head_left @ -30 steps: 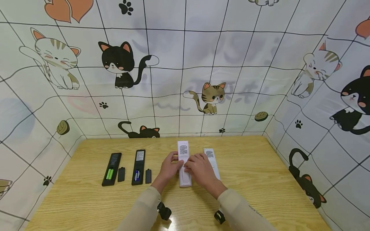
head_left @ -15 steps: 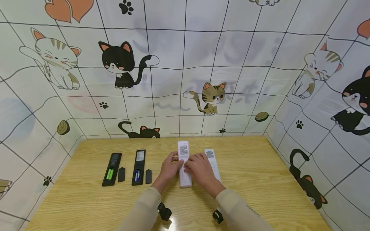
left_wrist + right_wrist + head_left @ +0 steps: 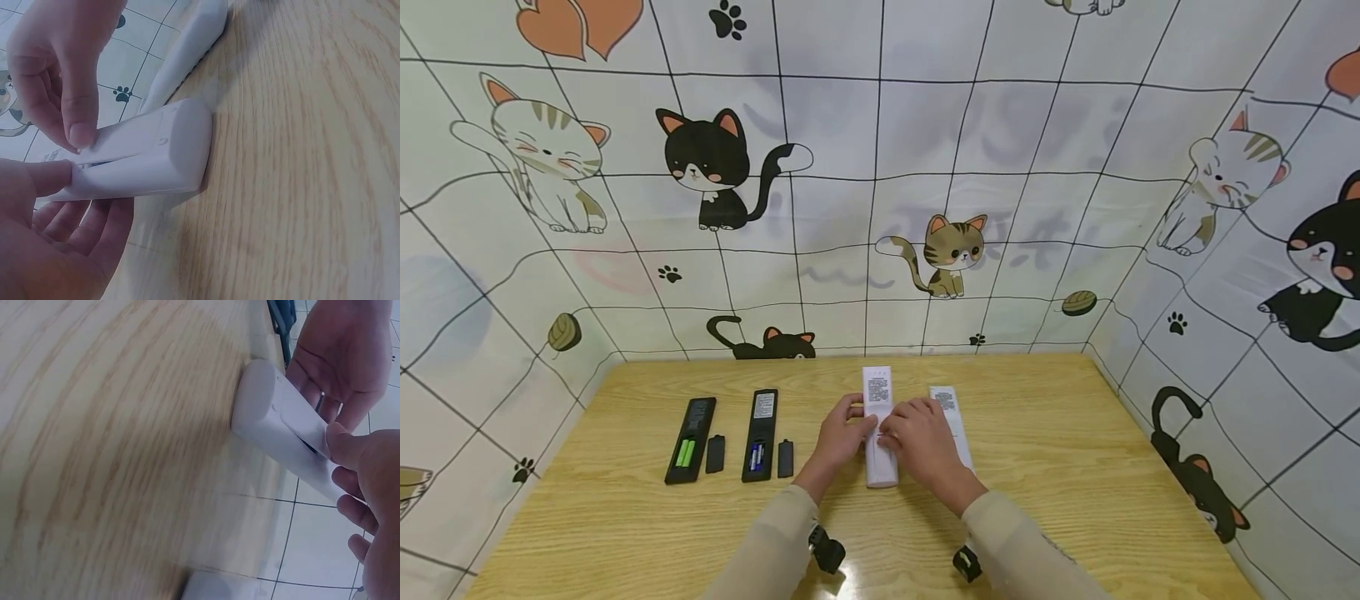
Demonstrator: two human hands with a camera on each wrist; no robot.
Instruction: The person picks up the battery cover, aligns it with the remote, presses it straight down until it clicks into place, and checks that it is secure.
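Far left on the tabletop: green-cell remote, bay bare, its black lid just to the right. Next, blue-cell remote, same layout, second black lid on its right. Both well apart from my hands.

Then my left hand: gripping the white remote by its left side, thumb on the upper edge, fingers lower down the side.

White remote sits mid-tabletop between my hands, back up, long axis pointing almost straight away from me. Label at the far end, bay half nearest me. Rounded near end looks to be on the wood; can't tell whether the far end is lifted.

Key relation: white lid runs along that same axis. Its far end, toward the label, is raised; near end looks seated. Gap shows along the long edge and narrows toward me. My right hand is the nearer one, thumb and finger pinching that raised end. I'd judge the lift has to follow the long axis, left hand steadying.

Rightmost: other white remote, just beyond my right hand and partly hidden by it.
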